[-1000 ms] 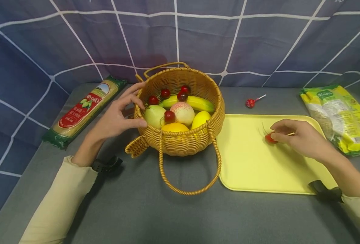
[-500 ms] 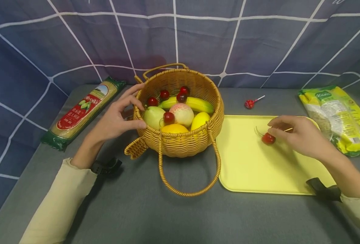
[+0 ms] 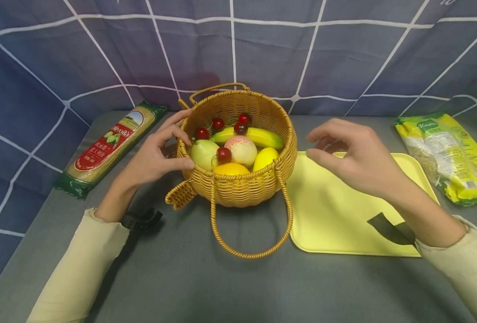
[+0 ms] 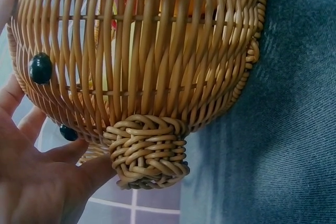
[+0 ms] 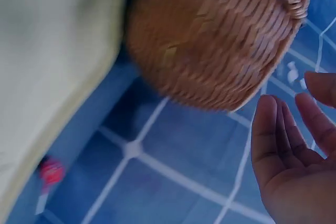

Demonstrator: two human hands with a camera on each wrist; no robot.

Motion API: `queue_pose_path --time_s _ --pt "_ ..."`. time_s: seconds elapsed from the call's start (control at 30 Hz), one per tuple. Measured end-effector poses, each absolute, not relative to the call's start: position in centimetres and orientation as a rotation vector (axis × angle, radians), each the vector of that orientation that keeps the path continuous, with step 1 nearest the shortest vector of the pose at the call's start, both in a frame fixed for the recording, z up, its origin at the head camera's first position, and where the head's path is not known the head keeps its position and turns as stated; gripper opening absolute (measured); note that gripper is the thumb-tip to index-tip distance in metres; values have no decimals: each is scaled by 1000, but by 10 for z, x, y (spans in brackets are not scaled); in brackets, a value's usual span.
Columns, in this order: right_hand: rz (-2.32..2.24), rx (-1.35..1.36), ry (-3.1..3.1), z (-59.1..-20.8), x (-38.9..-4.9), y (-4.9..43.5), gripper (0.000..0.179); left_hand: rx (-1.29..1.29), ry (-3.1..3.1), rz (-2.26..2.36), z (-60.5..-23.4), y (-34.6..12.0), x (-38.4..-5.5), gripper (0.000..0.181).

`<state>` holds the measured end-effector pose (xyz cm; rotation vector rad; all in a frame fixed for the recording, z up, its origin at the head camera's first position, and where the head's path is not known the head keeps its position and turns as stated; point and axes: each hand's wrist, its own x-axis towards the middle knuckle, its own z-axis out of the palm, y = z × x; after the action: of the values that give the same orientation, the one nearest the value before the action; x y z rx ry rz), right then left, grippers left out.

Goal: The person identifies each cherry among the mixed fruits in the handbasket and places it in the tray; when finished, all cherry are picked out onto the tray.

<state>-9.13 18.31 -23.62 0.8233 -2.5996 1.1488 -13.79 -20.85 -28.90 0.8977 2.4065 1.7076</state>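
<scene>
Round golden wicker basket (image 3: 244, 194) near the middle of a grey tabletop (image 3: 181, 278), front handle (image 3: 249, 256) drooping forward, rear handle (image 3: 218, 88) standing behind. Inside: green pear (image 3: 203, 154), pink-flushed peach (image 3: 244, 151), banana (image 3: 266, 138), lemon (image 3: 266, 159), orange-yellow fruit (image 3: 232, 169) at the front, several glossy red cherries (image 3: 224, 155). At the basket's left side, left hand (image 3: 153, 152) spread, fingers bent at the rim and thumb against the wall, lightly holding; in the left wrist view, dark-green bead (image 4: 40, 68) and woven nub (image 4: 149, 153) close by. Just right of the basket, right hand (image 3: 359, 157) raised above a yellow tray (image 3: 323, 235), fingers curved towards the thumb; impossible to tell whether anything sits between the tips. Red lollipop (image 5: 51, 172) beside the tray; spaghetti packet (image 3: 113, 146) at left, Knorr bag (image 3: 452, 159) at right. Basket probably light and springy, fairly stiff at the rim, likelier to tip than crush; best gripped at that rim, or lifted by both handles together. Cherries probably smooth and slippery, best pinched by the stem.
</scene>
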Motion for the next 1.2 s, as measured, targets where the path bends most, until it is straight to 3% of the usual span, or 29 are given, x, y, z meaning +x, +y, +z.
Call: queue_pose_path --time_s 0.57,0.83,1.0,1.2 --pt "983 1302 -2874 -226 -149 60 22 894 2365 1751 -291 -208 -138 26" --pt "955 1322 -3056 -233 -157 48 30 891 2358 1773 -290 -207 -137 28" --pt "901 1472 -3110 -235 -161 46 37 896 2373 1763 -290 -209 -136 27" --pt "852 1587 -3098 -237 -165 46 33 896 2365 1762 -291 -208 -137 28"
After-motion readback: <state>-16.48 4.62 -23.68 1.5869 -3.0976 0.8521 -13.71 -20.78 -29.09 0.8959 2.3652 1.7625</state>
